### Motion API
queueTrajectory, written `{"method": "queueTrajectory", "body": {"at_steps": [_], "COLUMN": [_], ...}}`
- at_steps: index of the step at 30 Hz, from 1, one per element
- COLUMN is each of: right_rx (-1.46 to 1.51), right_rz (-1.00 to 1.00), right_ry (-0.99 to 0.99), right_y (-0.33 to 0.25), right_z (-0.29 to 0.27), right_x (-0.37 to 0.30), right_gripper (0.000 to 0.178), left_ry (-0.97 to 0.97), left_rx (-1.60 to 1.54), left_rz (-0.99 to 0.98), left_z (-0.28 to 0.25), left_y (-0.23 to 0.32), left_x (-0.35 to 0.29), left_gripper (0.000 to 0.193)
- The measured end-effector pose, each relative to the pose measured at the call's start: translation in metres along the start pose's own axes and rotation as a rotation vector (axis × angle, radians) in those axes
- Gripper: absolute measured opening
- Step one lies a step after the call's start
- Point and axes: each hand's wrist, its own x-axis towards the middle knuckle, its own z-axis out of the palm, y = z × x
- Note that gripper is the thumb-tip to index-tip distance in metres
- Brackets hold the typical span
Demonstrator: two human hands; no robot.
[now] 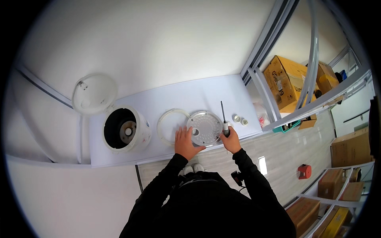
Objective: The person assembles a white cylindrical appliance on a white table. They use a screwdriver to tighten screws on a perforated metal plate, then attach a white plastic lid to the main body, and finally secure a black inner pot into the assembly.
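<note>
A round silvery perforated plate [206, 126] with a hole near its left side lies on the white table. My left hand [185, 143] is at its lower left edge, fingers stretched forward and thumb out toward the near rim. Closed around the dark handle of a screwdriver [226, 129], my right hand [231, 142] is beside the plate's right edge. The shaft points away from me. A pale ring [160, 126] lies left of the plate, partly hidden by it and my left hand. Two small whitish round pieces [237, 118] [244, 122] sit to the right.
At the left of the table [216, 89] stands a white cooker-like appliance [141, 131] with a dark hollow inside and its round lid [94, 95] raised. Cardboard boxes [287, 81] fill the rack at right. A red stool [304, 171] is on the floor.
</note>
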Motion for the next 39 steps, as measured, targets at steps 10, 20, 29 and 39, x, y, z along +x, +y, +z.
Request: {"method": "queueTrajectory", "body": {"at_steps": [10,20,29,39], "right_rx": [-0.025,-0.053,-0.03,-0.044], "right_rz": [-0.055,-0.174,-0.172,-0.226], "right_ry": [0.023,0.012,-0.205,-0.275], "right_y": [0.014,0.023,0.018,0.012], "right_z": [-0.007,-0.035,-0.062,-0.08], "right_x": [-0.01,0.017,0.045,0.055], "right_gripper": [0.056,0.037,0.046,0.041], "left_ry": [0.028,0.127,0.187,0.186], "left_rx": [0.018,0.128,0.208,0.214], "left_rz": [0.025,0.019,-0.044,-0.123], "left_z": [0.013,0.036,0.053,0.07], "left_y": [0.009,0.03,0.049,0.05], "left_x": [-0.001,0.003,0.004,0.002], "left_gripper": [0.106,0.104,0.104,0.109]}}
